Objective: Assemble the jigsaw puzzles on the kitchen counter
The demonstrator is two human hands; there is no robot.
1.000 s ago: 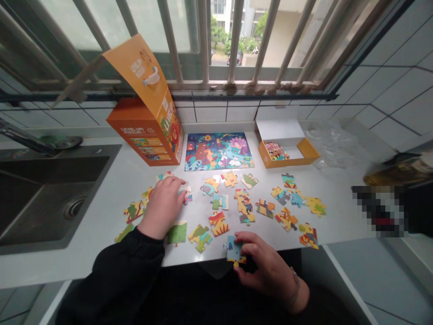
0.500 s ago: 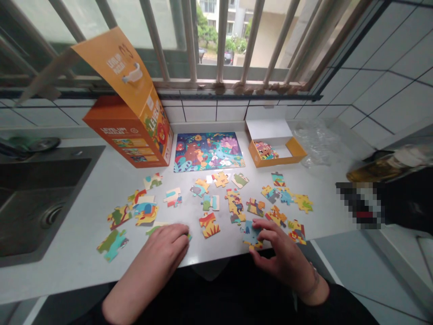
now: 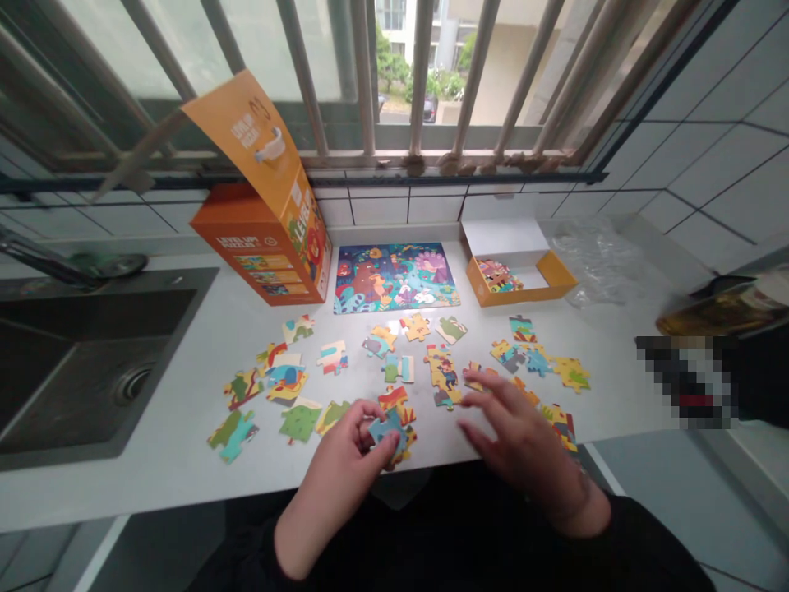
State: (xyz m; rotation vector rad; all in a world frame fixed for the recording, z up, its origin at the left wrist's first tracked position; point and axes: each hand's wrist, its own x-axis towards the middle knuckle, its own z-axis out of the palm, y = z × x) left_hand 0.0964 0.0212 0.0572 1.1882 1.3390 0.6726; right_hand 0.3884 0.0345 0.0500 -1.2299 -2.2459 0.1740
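Note:
My left hand (image 3: 346, 459) pinches a blue puzzle piece (image 3: 385, 427) with yellow at its lower edge, just above the counter's front edge. An orange and yellow piece (image 3: 393, 398) lies right behind it. My right hand (image 3: 531, 440) is held with its fingers apart and nothing in them, partly covering a brown and yellow piece (image 3: 473, 375). Left of that hand lies a joined yellow strip with a figure on it (image 3: 442, 372). Two green pieces (image 3: 300, 422) rest beside my left hand. Several more pieces are spread around, including a blue and yellow cluster (image 3: 287, 381).
A finished dark blue puzzle (image 3: 394, 279) lies at the back. An orange puzzle box (image 3: 259, 247) stands to its left with its lid up. A small open yellow box (image 3: 523, 292) holds more pieces. Clear plastic wrap (image 3: 595, 261) is at right, a sink (image 3: 92, 378) at left.
The blue piece has passed from beside my right hand into my left hand, which has moved right and uncovered green pieces. My right hand has lifted off. The view has shifted slightly.

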